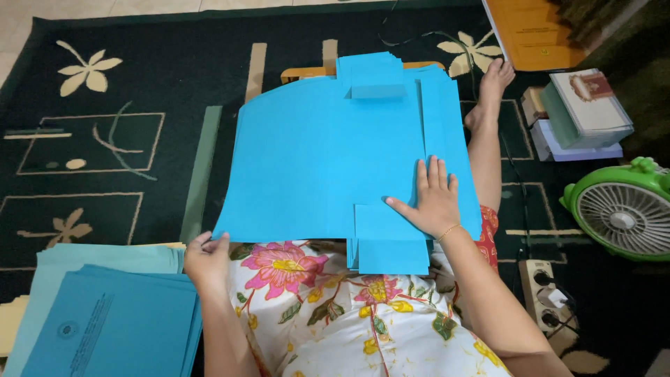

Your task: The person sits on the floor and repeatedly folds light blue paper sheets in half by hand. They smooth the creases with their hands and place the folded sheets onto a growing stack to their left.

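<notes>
A: Head camera looks down at a lap. Where do the hands sit?

B: The right hand (pixel 433 202) lies flat with its fingers spread out, pressing down on the big blue paper sheet (pixel 328 153). It grips nothing; it only pushes on top, near the right edge and close to the body.

A: And the other one?

B: The left hand (pixel 206 257) pinches the sheet's near left corner between thumb and fingers. So both hands touch the same sheet, one at each near end.

A: Which way does the sheet go from them?

B: Away from the body, out over the lap toward the dark rug (pixel 139 77). It is wide from left to right, with small flaps sticking out: the near flap (pixel 391 244) is just beside the right hand's thumb, and the far flap (pixel 370 73) is well apart from both hands.

A: So which hand is closer to a flap?

B: The right one, to the near flap. A fold line runs up the sheet just above its fingers, too.

A: What is around?

B: A stack of blue folders (pixel 105 314) lies near the left hand. On the right, well apart, stand a green fan (pixel 624 209), a power strip (pixel 548 293) and a pile of books (pixel 583 112).
</notes>
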